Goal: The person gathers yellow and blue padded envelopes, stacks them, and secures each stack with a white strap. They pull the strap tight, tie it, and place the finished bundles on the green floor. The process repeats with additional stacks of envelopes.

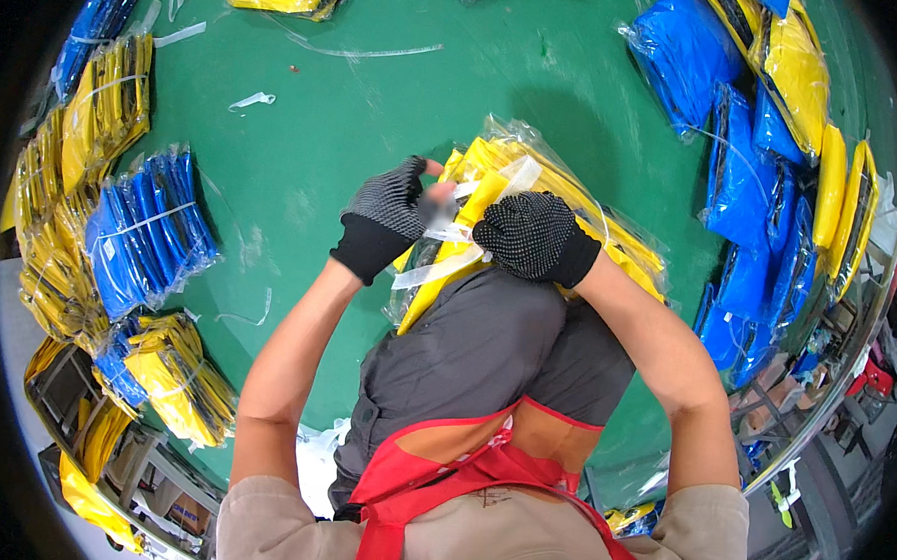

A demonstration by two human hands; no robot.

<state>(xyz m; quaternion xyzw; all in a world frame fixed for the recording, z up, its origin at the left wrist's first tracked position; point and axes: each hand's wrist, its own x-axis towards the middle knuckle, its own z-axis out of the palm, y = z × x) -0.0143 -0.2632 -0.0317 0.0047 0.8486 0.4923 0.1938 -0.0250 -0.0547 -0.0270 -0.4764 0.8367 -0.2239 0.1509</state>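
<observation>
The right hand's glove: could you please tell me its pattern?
The glove is black with small pale dots, seen best in the head view.

"What fills the middle?"
"A scuffed green work surface (538, 59), brightly lit."
"And its edges?"
"A metal rail (772, 470) runs along the right; beyond the left edge, grey floor (8, 291) and, nearer, metal framing (135, 457)."

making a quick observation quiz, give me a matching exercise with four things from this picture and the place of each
1. yellow plastic-wrapped bundle
2. black-and-grey dotted gloves
3. red fabric apron straps
4. short, curled white strip

A. over the beige shirt
B. loose on the green surface, upper left
C. just beyond the grey trousers
D. worn on left hand and right hand

Pairs: 1-C, 2-D, 3-A, 4-B
</observation>
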